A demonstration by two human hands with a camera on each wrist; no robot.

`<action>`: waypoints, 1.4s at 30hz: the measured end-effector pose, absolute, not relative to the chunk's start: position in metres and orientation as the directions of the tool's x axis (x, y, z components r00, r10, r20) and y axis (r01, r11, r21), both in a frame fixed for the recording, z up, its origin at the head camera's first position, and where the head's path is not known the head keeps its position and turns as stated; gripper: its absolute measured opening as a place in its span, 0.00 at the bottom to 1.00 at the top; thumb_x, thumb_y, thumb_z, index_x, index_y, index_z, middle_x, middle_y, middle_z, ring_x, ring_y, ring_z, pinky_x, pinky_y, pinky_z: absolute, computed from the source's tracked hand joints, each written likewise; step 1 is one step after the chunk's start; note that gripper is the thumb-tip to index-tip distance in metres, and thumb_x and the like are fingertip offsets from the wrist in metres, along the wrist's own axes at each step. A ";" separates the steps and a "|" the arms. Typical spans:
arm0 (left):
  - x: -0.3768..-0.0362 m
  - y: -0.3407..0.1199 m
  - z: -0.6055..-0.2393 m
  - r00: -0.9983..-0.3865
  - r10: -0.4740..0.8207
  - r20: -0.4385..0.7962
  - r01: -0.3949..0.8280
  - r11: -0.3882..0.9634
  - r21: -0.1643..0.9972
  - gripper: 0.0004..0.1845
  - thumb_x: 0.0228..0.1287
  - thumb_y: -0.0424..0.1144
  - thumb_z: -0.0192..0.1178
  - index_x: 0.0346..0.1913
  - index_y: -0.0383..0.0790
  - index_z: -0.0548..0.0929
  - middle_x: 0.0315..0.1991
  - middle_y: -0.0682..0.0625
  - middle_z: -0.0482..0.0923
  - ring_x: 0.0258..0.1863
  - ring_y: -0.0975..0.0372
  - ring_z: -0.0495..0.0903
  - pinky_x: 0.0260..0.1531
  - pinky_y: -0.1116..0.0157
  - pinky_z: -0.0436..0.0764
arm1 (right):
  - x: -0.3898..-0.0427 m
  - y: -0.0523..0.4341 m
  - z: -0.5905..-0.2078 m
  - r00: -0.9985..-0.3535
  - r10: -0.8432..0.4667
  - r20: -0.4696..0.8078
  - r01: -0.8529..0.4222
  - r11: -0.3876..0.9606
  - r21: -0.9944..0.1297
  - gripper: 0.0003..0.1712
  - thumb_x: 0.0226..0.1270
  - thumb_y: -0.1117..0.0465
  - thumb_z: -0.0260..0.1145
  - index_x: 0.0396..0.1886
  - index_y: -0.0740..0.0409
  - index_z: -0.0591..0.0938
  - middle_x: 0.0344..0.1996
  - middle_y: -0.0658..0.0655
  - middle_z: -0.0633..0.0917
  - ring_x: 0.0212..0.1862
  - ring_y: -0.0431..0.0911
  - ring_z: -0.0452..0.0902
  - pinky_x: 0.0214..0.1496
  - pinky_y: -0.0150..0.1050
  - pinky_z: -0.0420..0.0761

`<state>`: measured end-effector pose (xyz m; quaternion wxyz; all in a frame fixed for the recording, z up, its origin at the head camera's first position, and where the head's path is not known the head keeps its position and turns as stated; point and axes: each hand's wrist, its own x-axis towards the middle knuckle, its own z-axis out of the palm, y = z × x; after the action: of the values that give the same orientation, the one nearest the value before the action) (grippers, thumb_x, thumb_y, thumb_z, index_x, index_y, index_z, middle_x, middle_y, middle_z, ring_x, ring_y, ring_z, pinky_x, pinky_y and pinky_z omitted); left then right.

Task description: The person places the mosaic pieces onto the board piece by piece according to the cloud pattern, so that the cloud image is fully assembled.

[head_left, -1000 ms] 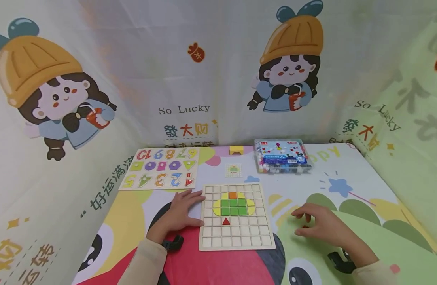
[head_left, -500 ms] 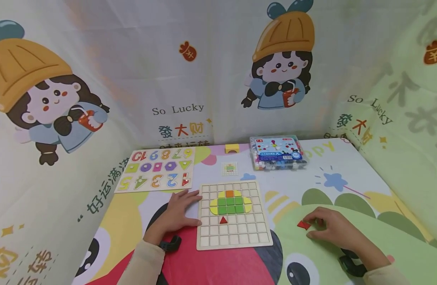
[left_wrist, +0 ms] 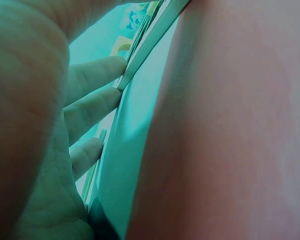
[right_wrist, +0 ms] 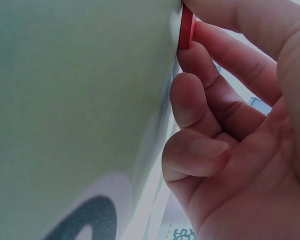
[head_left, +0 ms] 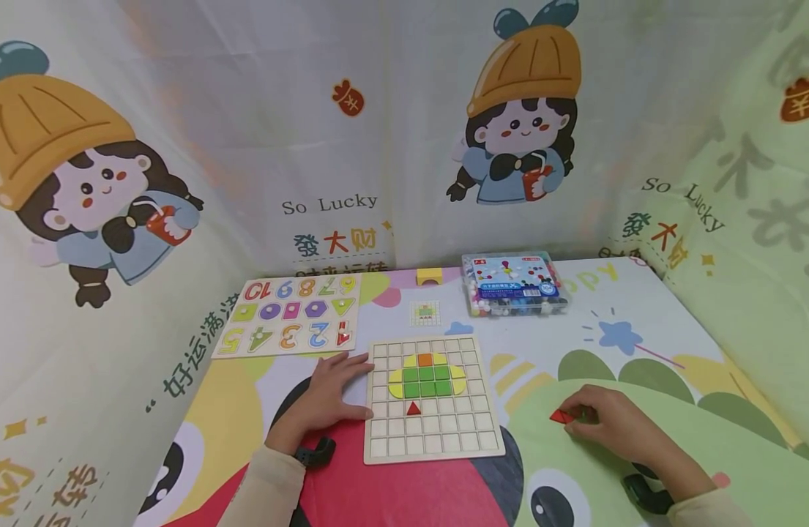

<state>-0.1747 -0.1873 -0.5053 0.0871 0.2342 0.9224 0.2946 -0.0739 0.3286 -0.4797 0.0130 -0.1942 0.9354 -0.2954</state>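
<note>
A square wooden grid board [head_left: 434, 444] lies in the middle of the table, bearing green squares [head_left: 427, 381], yellow rounded tiles [head_left: 396, 383], an orange square [head_left: 424, 359] and one red triangle [head_left: 414, 408]. My left hand [head_left: 321, 395] rests along the board's left edge with fingers spread; in the left wrist view its fingertips [left_wrist: 111, 99] touch the rim. Right of the board, my right hand [head_left: 605, 419] pinches a small red triangular piece [head_left: 559, 416] at the tabletop. The right wrist view shows this red piece [right_wrist: 187, 27] edge-on between thumb and fingers, other fingers curled.
A number-and-shape puzzle board [head_left: 292, 344] lies at the back left. Behind the grid board are a small pattern card [head_left: 425, 312] and a yellow arch block [head_left: 429, 276]. A clear box of beads [head_left: 515, 285] stands at the back right.
My right hand has shifted slightly right and closed its thumb and fingertips on the red piece. The left hand stays at the board's edge. The head view has turned a little.
</note>
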 end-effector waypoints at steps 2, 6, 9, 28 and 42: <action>-0.175 -0.188 -0.506 -0.876 0.482 -0.025 0.380 0.720 0.581 0.46 0.52 0.58 0.78 0.75 0.50 0.77 0.81 0.49 0.66 0.84 0.43 0.51 0.81 0.31 0.40 | -0.074 0.328 -0.480 -0.924 -0.371 0.090 -0.355 0.751 -0.557 0.12 0.62 0.60 0.80 0.45 0.47 0.90 0.33 0.37 0.83 0.31 0.27 0.68 0.31 0.31 0.72; -0.174 -0.188 -0.507 -0.876 0.482 -0.025 0.381 0.722 0.577 0.46 0.52 0.58 0.78 0.75 0.50 0.77 0.81 0.50 0.66 0.84 0.43 0.52 0.81 0.31 0.40 | -0.073 0.328 -0.482 -0.920 -0.377 0.109 -0.372 0.748 -0.550 0.12 0.61 0.62 0.80 0.45 0.48 0.90 0.33 0.36 0.82 0.31 0.27 0.67 0.30 0.30 0.71; -0.174 -0.189 -0.507 -0.877 0.480 -0.025 0.380 0.724 0.576 0.46 0.52 0.58 0.78 0.75 0.51 0.77 0.81 0.50 0.66 0.84 0.43 0.52 0.81 0.31 0.40 | -0.074 0.329 -0.483 -0.908 -0.392 0.147 -0.406 0.740 -0.537 0.12 0.61 0.64 0.79 0.44 0.49 0.91 0.32 0.36 0.82 0.31 0.26 0.67 0.30 0.29 0.70; -0.172 -0.193 -0.506 -0.878 0.479 -0.016 0.382 0.720 0.579 0.45 0.53 0.58 0.78 0.75 0.49 0.77 0.81 0.49 0.67 0.83 0.42 0.52 0.80 0.30 0.42 | -0.095 0.277 -0.451 -0.840 -0.468 0.274 -0.542 0.698 -0.469 0.10 0.61 0.66 0.79 0.42 0.50 0.91 0.33 0.40 0.84 0.33 0.30 0.72 0.31 0.31 0.76; -0.170 -0.188 -0.501 -0.875 0.483 -0.020 0.386 0.723 0.573 0.45 0.53 0.56 0.78 0.75 0.50 0.77 0.81 0.49 0.67 0.83 0.42 0.52 0.80 0.31 0.43 | -0.120 0.175 -0.438 -0.825 -0.554 0.110 -0.532 0.698 -0.479 0.06 0.64 0.62 0.77 0.41 0.51 0.92 0.33 0.42 0.83 0.36 0.37 0.76 0.39 0.32 0.79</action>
<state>-0.1696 -0.1876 -0.5011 0.0839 0.2352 0.9244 0.2883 -0.1197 0.1754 -0.4378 0.0212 -0.2948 0.9212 -0.2532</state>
